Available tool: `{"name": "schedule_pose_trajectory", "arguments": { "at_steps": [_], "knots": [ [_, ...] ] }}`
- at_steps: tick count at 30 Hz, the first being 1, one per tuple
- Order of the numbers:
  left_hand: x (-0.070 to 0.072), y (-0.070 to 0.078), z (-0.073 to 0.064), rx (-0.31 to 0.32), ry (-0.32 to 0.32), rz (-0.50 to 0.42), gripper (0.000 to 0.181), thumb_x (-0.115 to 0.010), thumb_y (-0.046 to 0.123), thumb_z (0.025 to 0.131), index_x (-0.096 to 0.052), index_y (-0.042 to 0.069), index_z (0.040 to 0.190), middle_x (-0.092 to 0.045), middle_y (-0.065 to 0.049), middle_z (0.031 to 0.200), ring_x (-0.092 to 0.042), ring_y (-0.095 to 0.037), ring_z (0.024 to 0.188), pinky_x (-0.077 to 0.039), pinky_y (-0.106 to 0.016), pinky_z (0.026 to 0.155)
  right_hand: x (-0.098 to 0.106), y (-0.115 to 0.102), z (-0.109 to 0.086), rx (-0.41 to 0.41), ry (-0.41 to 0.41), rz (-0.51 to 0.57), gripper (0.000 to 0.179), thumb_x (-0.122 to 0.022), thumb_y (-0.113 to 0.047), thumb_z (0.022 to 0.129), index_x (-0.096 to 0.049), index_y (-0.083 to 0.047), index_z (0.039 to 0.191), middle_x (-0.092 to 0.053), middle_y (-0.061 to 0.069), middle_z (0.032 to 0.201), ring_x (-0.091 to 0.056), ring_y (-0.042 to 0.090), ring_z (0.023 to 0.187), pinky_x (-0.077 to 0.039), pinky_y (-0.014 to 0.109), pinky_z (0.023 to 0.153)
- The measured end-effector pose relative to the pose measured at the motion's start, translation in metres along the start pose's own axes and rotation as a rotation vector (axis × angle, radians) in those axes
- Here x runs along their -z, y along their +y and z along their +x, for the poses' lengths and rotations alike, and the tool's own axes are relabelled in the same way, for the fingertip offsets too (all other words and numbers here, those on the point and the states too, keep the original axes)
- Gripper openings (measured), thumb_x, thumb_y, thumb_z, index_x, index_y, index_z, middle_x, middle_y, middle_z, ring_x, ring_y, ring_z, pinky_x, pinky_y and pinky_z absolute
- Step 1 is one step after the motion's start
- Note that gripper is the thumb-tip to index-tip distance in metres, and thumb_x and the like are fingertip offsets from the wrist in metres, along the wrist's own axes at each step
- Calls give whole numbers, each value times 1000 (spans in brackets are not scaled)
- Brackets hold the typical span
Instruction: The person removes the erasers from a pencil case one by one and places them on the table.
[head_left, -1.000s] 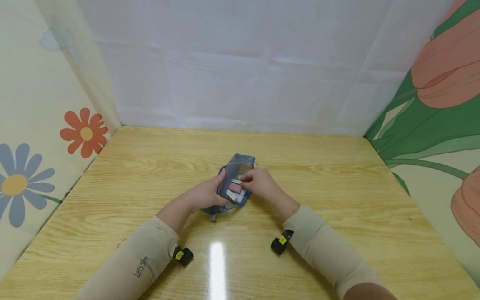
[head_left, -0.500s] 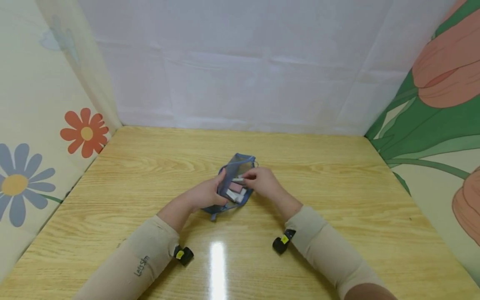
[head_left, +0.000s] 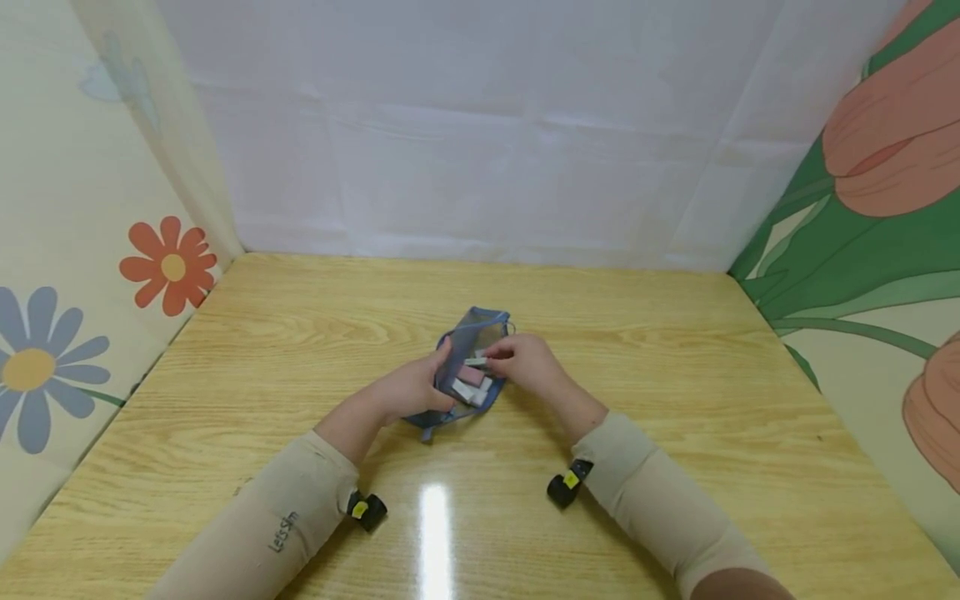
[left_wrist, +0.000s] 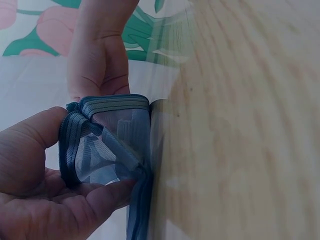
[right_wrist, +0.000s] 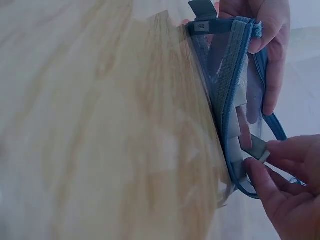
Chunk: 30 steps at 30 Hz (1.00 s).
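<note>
A blue mesh zipper pouch (head_left: 474,327) lies on the table with its mouth spread. My left hand (head_left: 411,388) grips its near left side, the thumb on one edge and the fingers on the other, as the left wrist view shows too. Inside sit several small white blocks (head_left: 467,390) and a pink block (head_left: 471,375). At the right side of the mouth, my right hand (head_left: 529,365) pinches a small flat grey-white block (right_wrist: 258,149) between thumb and fingertips. That block is still partly within the mouth. What kind of blocks these are cannot be told.
The wooden table (head_left: 300,317) extends on all sides of the pouch. A white cloth (head_left: 480,133) hangs behind it, and flower-printed walls (head_left: 45,208) stand left and right. A light reflection lies on the near tabletop.
My right hand has shifted slightly right, and the pale block in its fingertips shows more clearly at the mouth. The left hand and pouch have hardly moved.
</note>
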<state>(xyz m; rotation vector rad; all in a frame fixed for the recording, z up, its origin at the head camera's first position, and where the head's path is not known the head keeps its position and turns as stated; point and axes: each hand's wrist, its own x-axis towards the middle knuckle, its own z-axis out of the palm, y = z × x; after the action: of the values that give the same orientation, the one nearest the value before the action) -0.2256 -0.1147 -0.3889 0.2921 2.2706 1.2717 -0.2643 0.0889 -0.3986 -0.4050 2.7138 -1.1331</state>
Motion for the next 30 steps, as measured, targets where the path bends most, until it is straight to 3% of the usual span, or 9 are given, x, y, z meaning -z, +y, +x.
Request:
{"name": "schedule_pose_trajectory", "arguments": {
  "at_steps": [12,23,30],
  "knots": [
    [0,2,-2,9,20,27,100,-67,9,79,4,22,147,-13,-18,150,-19,-29,134,-20,-46,106,-7,-1,5,10,25,-31,11,-72,-21,78,-69,-13,84,-65,-3,84,-58,12,78,-47,24,68],
    [-1,3,-2,16,14,35,100,-67,11,80,5,22,147,-12,-17,151,-17,-30,135,-19,-47,106,-1,1,1,9,36,-30,18,-69,-11,78,-69,-9,96,-67,2,91,-60,13,83,-49,26,72],
    [0,3,-1,17,17,46,100,-67,11,79,6,21,147,-11,-16,151,-17,-29,135,-21,-45,106,9,5,-3,-7,50,7,15,-68,-10,79,-69,-11,94,-65,0,87,-59,13,80,-49,26,70]
  ]
}}
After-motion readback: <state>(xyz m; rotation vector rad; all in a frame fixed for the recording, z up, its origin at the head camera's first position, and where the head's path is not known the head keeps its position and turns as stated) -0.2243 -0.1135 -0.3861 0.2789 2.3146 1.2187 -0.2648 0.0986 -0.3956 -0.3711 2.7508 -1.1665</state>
